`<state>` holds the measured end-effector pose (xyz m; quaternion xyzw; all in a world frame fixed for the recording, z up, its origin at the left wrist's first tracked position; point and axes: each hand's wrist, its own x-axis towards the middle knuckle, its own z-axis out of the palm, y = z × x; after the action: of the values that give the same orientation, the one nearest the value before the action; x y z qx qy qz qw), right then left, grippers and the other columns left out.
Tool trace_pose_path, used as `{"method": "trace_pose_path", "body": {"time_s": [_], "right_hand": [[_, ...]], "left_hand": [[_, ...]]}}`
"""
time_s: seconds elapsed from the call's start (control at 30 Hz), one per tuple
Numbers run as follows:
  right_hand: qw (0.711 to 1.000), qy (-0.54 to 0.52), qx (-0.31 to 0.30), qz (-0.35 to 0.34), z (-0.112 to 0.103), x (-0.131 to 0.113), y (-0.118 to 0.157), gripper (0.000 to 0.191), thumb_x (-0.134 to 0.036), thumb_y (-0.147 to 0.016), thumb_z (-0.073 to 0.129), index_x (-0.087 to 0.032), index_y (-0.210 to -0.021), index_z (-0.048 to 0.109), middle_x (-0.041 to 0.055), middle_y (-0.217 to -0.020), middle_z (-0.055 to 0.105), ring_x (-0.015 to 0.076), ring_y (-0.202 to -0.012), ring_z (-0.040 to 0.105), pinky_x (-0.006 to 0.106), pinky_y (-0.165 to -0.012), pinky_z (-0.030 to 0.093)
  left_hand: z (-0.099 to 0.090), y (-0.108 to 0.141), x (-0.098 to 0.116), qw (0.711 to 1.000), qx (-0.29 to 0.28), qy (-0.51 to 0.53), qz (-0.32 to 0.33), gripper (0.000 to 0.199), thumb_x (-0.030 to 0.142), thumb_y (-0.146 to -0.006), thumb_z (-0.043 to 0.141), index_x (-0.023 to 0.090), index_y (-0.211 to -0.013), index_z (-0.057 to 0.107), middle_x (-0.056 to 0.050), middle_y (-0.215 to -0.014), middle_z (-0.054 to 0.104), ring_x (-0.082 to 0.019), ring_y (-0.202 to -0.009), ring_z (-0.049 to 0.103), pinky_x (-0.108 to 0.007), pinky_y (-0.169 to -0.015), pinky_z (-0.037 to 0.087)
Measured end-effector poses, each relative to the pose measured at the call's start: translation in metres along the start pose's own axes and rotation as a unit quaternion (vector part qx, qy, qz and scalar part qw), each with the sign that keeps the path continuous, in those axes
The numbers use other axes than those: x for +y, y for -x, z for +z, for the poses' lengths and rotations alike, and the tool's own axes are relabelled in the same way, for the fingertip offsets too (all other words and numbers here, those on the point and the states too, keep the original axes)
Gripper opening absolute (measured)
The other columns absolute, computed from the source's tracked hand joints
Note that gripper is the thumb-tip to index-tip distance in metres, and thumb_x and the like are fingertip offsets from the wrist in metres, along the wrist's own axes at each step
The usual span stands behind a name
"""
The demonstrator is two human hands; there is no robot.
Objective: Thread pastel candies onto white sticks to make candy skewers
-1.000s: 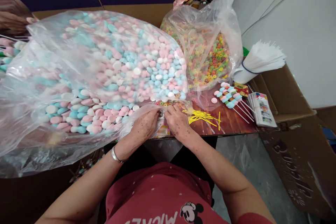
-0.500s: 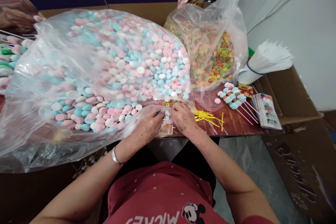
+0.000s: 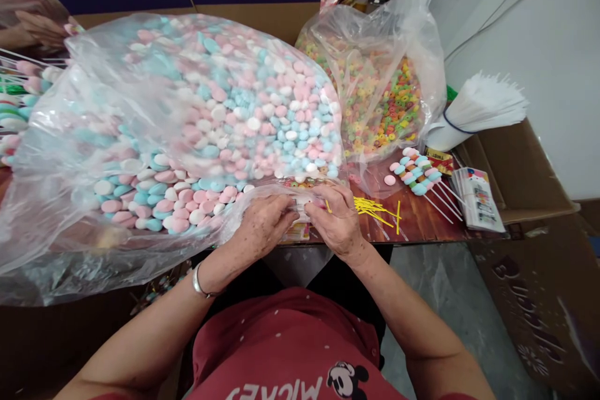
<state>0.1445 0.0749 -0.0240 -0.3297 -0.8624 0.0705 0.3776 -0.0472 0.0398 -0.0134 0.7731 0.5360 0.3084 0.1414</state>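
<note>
My left hand (image 3: 268,225) and my right hand (image 3: 336,220) are close together at the table's front edge, fingers bent and pinched. Between their fingertips is a crinkled piece of clear plastic (image 3: 302,205) that looks like a small bag; the fingers partly hide it. A printed card or packet (image 3: 300,232) lies below the hands. Beside the left hand, a large clear bag spills pink, white and blue marshmallows (image 3: 173,200). Small ring-shaped candies (image 3: 304,183) show just beyond the fingertips. Yellow twist ties (image 3: 375,209) lie right of my right hand.
A clear bag of coloured candy rings (image 3: 394,100) stands behind. Marshmallow skewers (image 3: 417,172), a stack of printed packets (image 3: 478,200) and a bundle of white sticks (image 3: 482,103) are at right. Cardboard boxes (image 3: 529,287) stand beside the table. Another person's hand (image 3: 40,31) is far left.
Both hands have lifted slightly and turned, with their thumbs now facing each other. Clear plastic now shows between the fingertips, where a printed surface showed before.
</note>
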Motion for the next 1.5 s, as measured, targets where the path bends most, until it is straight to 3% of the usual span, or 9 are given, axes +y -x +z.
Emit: {"method": "trace_pose_path", "body": {"time_s": [0.1,0.23,0.37,0.53,0.73,0.9,1.03,1.23,1.5], "right_hand": [[0.989,-0.100,0.033,0.108,-0.011,-0.003,0.005,0.040,-0.032,-0.087,0.061,-0.023,-0.124,0.051,0.0123,-0.126,0.055,0.0253,-0.112,0.053,0.046,-0.095,0.046],[0.946,-0.230,-0.067,0.219,-0.030,-0.006,0.008,0.041,-0.033,-0.082,0.065,-0.020,-0.119,0.052,0.0065,-0.106,0.063,0.0175,-0.088,0.060,0.030,-0.074,0.050],[0.949,-0.251,-0.113,0.154,-0.043,-0.013,0.010,0.011,-0.025,-0.092,0.053,-0.019,-0.094,0.062,0.0015,-0.084,0.064,0.0134,-0.077,0.058,0.025,-0.071,0.046],[0.978,-0.168,-0.102,0.069,-0.044,-0.020,0.015,0.026,-0.028,-0.098,0.046,-0.019,-0.079,0.061,0.0024,-0.073,0.060,0.0146,-0.072,0.054,0.027,-0.068,0.044],[0.983,-0.155,-0.087,0.031,-0.047,-0.018,0.020,0.023,-0.028,-0.099,0.043,-0.018,-0.089,0.061,0.0037,-0.080,0.063,0.0146,-0.076,0.055,0.027,-0.070,0.046],[0.996,-0.073,-0.051,-0.004,-0.046,-0.019,0.023,0.036,-0.029,-0.101,0.037,-0.019,-0.071,0.055,0.0022,-0.066,0.055,0.0147,-0.065,0.048,0.027,-0.064,0.042],[0.999,-0.027,-0.021,-0.003,-0.044,-0.020,0.025,0.040,-0.030,-0.101,0.038,-0.019,-0.065,0.051,0.0010,-0.062,0.051,0.0139,-0.062,0.045,0.027,-0.062,0.040],[0.999,-0.039,0.004,-0.021,-0.045,-0.020,0.025,0.040,-0.029,-0.100,0.040,-0.018,-0.063,0.051,0.0006,-0.059,0.049,0.0131,-0.059,0.043,0.027,-0.060,0.038],[0.999,-0.030,0.015,-0.021,-0.047,-0.018,0.026,0.042,-0.029,-0.100,0.044,-0.020,-0.058,0.044,-0.0019,-0.055,0.044,0.0118,-0.056,0.039,0.026,-0.056,0.033]], "left_hand": [[-0.010,-0.001,0.008,0.995,-0.046,0.077,-0.054,0.015,0.025,-0.089,0.055,0.017,-0.079,0.063,-0.001,-0.071,0.067,-0.015,-0.067,0.060,-0.026,-0.063,0.047],[-0.022,0.000,0.023,0.974,-0.104,0.167,-0.112,0.018,0.028,-0.087,0.056,0.017,-0.075,0.063,0.001,-0.065,0.065,-0.012,-0.059,0.055,-0.022,-0.055,0.042],[-0.023,0.002,0.036,0.960,-0.148,0.214,-0.106,0.015,0.027,-0.087,0.056,0.019,-0.077,0.063,0.002,-0.066,0.067,-0.012,-0.059,0.057,-0.022,-0.055,0.044],[-0.010,0.010,0.038,0.981,-0.072,0.180,-0.014,0.015,0.029,-0.090,0.055,0.021,-0.079,0.058,0.002,-0.066,0.066,-0.011,-0.056,0.058,-0.020,-0.052,0.044],[0.001,0.017,0.033,0.986,-0.043,0.132,0.096,0.018,0.024,-0.095,0.048,0.021,-0.081,0.059,0.002,-0.062,0.066,-0.011,-0.050,0.057,-0.020,-0.049,0.043],[0.002,0.017,0.038,0.979,-0.099,0.176,0.003,0.021,0.029,-0.096,0.044,0.020,-0.093,0.063,-0.001,-0.072,0.070,-0.013,-0.060,0.061,-0.023,-0.057,0.047],[0.003,0.017,0.042,0.937,-0.160,0.287,-0.119,0.019,0.034,-0.092,0.051,0.019,-0.087,0.061,0.000,-0.070,0.066,-0.012,-0.063,0.058,-0.023,-0.059,0.047],[0.006,0.020,0.043,0.807,-0.222,0.488,-0.248,0.027,0.046,-0.086,0.059,0.019,-0.088,0.056,0.002,-0.068,0.060,-0.011,-0.053,0.054,-0.020,-0.044,0.041],[0.017,0.024,0.040,0.902,-0.150,0.377,-0.151,0.028,0.036,-0.092,0.052,0.016,-0.074,0.060,0.001,-0.061,0.057,-0.009,-0.052,0.049,-0.020,-0.050,0.039]]}}
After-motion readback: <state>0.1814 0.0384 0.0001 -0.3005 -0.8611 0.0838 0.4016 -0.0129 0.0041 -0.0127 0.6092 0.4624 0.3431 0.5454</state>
